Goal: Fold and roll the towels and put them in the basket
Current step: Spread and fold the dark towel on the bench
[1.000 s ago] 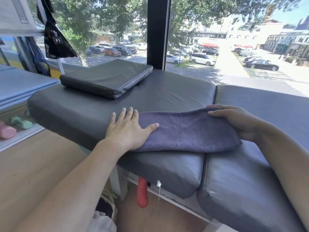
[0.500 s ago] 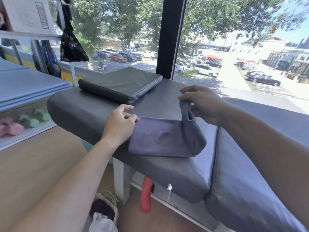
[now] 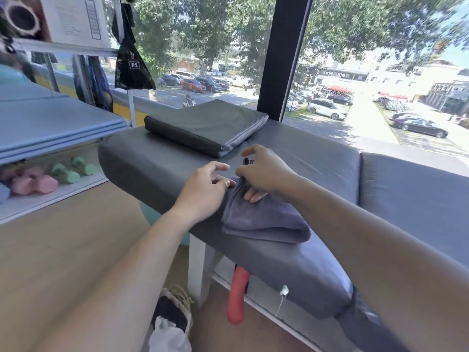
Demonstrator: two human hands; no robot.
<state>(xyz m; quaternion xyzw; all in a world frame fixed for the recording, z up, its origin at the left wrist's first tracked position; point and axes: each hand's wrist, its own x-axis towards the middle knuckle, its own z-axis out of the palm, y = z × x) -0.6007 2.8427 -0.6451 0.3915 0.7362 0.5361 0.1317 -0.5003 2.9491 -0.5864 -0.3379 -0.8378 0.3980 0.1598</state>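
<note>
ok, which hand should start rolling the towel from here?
Probably right. The right hand already pinches the towel at its left edge, fingers tucked into the fold. The left hand only rests beside that edge, so it can steady the cloth.

Both hands meet, left hand [image 3: 203,191] and right hand [image 3: 264,174] fingers curled.

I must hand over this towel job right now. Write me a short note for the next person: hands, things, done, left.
Left hand: rests at the left edge of the purple towel, grip unclear.
Right hand: pinches the towel's folded-over end.
Towel: folded double on the grey bench cushion, not yet rolled.
Basket: on the floor under the bench, cloth already inside.
Left: roll this towel and place it in the basket.
</note>
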